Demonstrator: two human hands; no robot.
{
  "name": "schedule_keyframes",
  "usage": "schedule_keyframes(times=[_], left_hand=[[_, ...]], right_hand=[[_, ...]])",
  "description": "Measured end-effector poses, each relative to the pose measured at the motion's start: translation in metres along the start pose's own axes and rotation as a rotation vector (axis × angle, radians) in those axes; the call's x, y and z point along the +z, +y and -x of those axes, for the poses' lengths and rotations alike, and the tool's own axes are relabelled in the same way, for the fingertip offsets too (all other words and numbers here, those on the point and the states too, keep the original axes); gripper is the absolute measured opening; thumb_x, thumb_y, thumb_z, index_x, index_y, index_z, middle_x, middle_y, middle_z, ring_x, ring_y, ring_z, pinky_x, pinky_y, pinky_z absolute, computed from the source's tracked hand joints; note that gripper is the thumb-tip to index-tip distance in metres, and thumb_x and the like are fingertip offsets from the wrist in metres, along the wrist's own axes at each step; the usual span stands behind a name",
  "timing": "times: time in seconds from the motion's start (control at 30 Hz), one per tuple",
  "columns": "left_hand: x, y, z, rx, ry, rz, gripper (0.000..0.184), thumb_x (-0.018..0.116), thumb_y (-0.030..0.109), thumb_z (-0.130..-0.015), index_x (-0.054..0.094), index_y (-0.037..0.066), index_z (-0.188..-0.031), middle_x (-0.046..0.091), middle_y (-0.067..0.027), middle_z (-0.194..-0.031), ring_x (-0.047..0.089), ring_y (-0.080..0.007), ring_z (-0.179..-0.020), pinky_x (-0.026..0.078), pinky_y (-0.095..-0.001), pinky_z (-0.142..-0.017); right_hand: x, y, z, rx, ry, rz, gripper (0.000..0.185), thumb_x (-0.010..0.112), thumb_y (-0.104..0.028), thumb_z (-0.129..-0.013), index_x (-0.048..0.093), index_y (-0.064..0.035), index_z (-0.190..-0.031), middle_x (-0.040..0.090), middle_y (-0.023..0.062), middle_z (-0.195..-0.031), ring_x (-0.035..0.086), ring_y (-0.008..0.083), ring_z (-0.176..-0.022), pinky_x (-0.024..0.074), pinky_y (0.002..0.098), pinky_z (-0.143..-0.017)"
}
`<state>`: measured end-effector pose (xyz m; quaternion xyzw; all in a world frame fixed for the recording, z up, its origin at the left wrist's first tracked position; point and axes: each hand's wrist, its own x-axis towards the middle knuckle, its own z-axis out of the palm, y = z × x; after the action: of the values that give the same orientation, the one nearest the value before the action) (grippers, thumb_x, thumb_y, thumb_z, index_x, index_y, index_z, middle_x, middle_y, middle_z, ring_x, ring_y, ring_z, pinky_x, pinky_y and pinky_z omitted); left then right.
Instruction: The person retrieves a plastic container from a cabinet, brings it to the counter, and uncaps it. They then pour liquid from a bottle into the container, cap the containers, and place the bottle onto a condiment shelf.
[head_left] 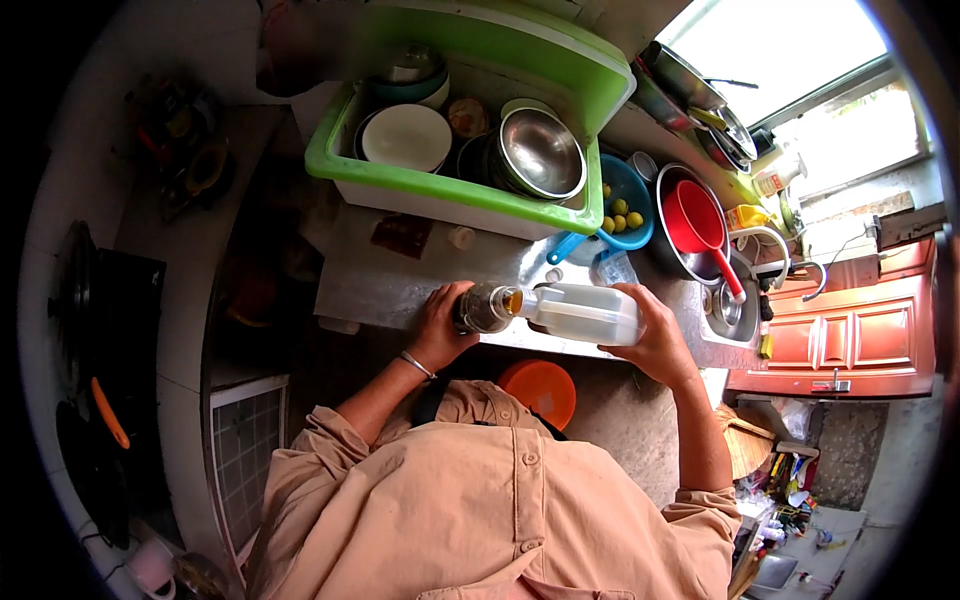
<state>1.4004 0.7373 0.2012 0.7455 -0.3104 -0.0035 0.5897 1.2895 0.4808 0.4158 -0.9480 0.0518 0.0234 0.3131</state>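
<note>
My left hand (443, 328) is wrapped round a glass jar (484, 310), its mouth turned to the right. My right hand (655, 338) grips the base end of a translucent plastic bottle (588, 314), which lies nearly sideways with pale contents. The bottle's neck meets the jar's mouth, where something amber shows; I cannot tell if liquid is flowing. Both are held over the front edge of the metal counter (380, 285). A small white cap (553, 275) lies on the counter behind the bottle, near a clear plastic piece (613, 268).
A green-rimmed dish bin (440, 197) with bowls stands at the back. Right of it are a blue colander (628, 190) with several yellow-green fruits, a red dipper (693, 217) in a metal basin, and a sink (738, 310). An orange bucket (540, 391) stands below the counter.
</note>
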Motion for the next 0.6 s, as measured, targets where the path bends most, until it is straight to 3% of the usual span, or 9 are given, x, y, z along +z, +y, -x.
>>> schedule_keyframes(times=[0.6], left_hand=[[-0.0012,-0.0006,0.0030,0.021,0.006,0.001,0.070,0.078,-0.001,-0.056,0.052,0.009,-0.119,0.059,-0.0147,-0.113,0.057,-0.0383,-0.108,0.047,-0.0439,-0.094]], right_hand=[[-0.0003,-0.0059,0.0005,-0.018,0.004,0.009,0.066,0.085,-0.003,-0.061,0.056,-0.0033,-0.121,0.064,0.0143,-0.109,0.063,0.0288,-0.104,0.0500,0.0376,-0.093]])
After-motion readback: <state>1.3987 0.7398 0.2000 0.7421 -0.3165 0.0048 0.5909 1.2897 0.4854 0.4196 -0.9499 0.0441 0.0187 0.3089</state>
